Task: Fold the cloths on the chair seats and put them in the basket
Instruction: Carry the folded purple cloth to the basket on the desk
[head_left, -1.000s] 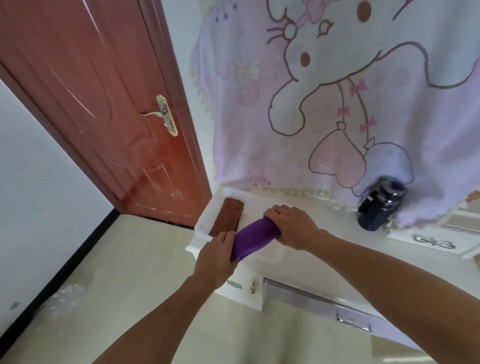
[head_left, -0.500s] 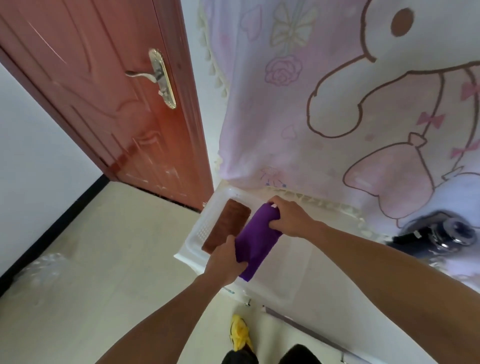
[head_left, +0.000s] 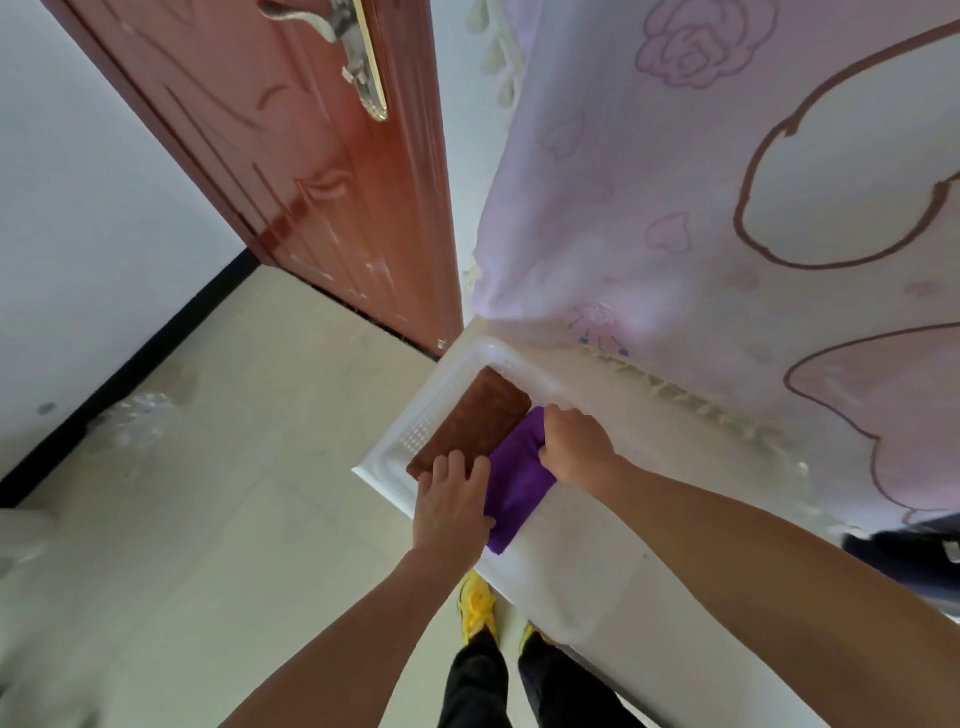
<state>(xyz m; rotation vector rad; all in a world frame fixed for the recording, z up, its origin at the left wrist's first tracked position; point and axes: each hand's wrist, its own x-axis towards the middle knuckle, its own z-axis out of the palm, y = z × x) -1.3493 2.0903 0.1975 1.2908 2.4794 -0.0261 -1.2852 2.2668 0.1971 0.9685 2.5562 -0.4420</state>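
Faces a pink printed curtain (head_left: 701, 218) hanging to a white top (head_left: 597, 587), a red-brown door (head_left: 291, 156) at left, pale floor (head_left: 249, 493) below. Finds a white basket (head_left: 413, 434) on the top's left corner, a folded brown cloth (head_left: 475, 421) inside, a purple cloth (head_left: 517, 486) touching its right side. Rests near-straight fingers of the left hand (head_left: 452, 506) on both cloths' near ends; curls the right hand (head_left: 576, 449) round the purple cloth's far end.
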